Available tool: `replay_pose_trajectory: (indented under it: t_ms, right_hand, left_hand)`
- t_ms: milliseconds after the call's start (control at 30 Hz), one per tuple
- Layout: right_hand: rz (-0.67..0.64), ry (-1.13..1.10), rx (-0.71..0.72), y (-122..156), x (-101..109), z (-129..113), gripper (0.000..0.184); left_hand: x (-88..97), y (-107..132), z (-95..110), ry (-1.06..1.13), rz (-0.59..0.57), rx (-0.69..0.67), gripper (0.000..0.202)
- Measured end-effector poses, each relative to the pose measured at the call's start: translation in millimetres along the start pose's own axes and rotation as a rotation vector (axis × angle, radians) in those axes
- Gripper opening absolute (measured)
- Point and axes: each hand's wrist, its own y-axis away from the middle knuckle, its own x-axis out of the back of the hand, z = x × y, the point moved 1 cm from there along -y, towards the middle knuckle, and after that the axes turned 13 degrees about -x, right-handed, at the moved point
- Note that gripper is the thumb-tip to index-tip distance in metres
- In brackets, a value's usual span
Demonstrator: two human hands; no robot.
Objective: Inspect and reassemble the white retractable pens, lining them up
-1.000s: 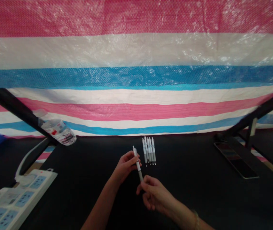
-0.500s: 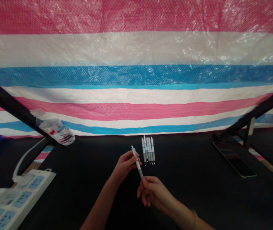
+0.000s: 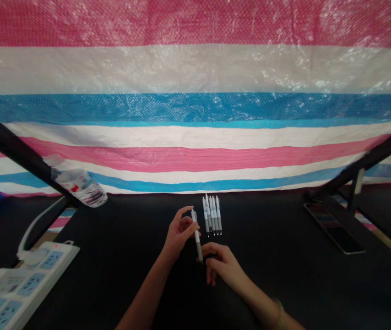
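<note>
My left hand [image 3: 179,233] pinches the upper part of a white pen [image 3: 196,234] and holds it nearly upright over the black table [image 3: 267,266]. My right hand [image 3: 221,264] sits just below and to the right, fingers curled by the pen's lower tip; I cannot tell whether they touch it. A row of several white pens [image 3: 212,215] lies side by side on the table just beyond the hands.
A white power strip [image 3: 20,284] with a cable lies at the near left. A clear water bottle [image 3: 78,187] lies by a black bar at the left. A dark phone [image 3: 333,228] rests at the right. A striped tarp [image 3: 195,114] hangs behind.
The pen has tilted more upright in my left hand. My right hand has slipped from gripping the pen's lower end to a curled pose beside its tip.
</note>
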Motion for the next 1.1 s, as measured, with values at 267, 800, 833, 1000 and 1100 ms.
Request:
replay_pose_trajectory:
  t_ms: [267,800,833,1000,1100]
  right_hand:
    - [0.063,0.065,0.050,-1.8,1.8,3.8,0.025]
    - [0.212,0.334,0.211,5.3,4.5,-1.1,0.022]
    - [0.213,0.341,0.212,5.5,4.4,-1.4,0.022]
    - [0.216,0.354,0.221,6.5,3.5,-2.4,0.022]
    - [0.218,0.366,0.220,5.9,3.4,-1.1,0.022]
  left_hand:
    - [-0.9,-1.3,2.3,-0.025,0.037,-0.001,0.056]
    - [3.6,-2.8,-2.8,-0.015,0.092,-0.049,0.050]
    - [3.6,-3.1,-2.5,-0.019,0.095,-0.048,0.050]
    - [2.9,-3.9,0.0,-0.054,0.101,-0.031,0.055]
    - [3.9,-4.2,0.8,-0.075,0.100,-0.048,0.054]
